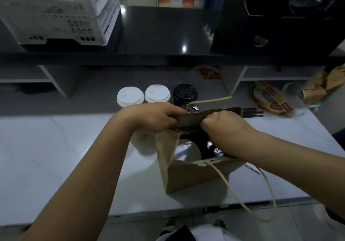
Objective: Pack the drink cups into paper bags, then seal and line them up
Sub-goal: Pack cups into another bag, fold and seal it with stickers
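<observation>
Half hidden beneath left hand [156,118] and right hand [224,125]: white lid [186,151], black lid [214,149], inside brown paper bag [186,177] pinched by both at its folded far rim.

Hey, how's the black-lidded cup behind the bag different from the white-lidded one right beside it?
The black-lidded cup has a dark lid; the white-lidded cup a white one. The black-lidded cup stands at the row's right end, the white-lidded cup in the middle. Both stand upright, lidded, outside the paper bag.
</observation>
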